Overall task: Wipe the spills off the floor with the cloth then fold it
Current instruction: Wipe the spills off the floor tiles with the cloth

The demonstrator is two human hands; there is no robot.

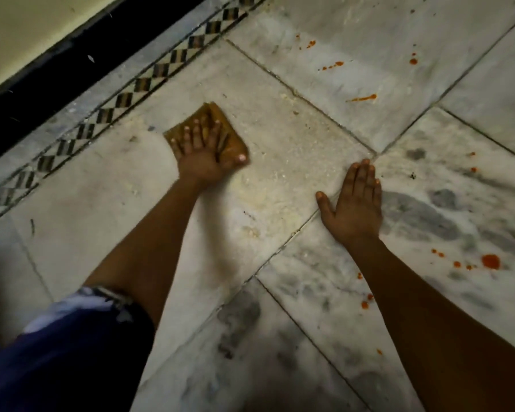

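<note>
Down on a marble floor (280,138), a folded mustard-brown cloth (231,138) is pressed flat under the left hand (204,156), whose fingers are spread wide across the fabric rather than curled around it. The cloth is seen on a pale tile just beside a checkered inlay border (137,84) that runs diagonally toward a dark skirting (57,69) and a cream wall (18,28). A whitish, gritty smear (268,191) is spread over the tile between the two hands, thickest below the cloth. The right hand (353,203) is laid open and palm-down on the bare floor, fingers together and thumb out, well apart from the cloth and gripping nothing; its fingertips are set at the meeting of four tile joints. Orange-red splashes (361,98) are scattered over the tiles beyond the right hand, and a larger red drop (490,261) with smaller spots is seen to the right of the right forearm. Dark grey smudges (414,215) are marked on the tile under and beside that hand. A dark blue garment with a white patterned edge (72,337) is visible at the lower left
</note>
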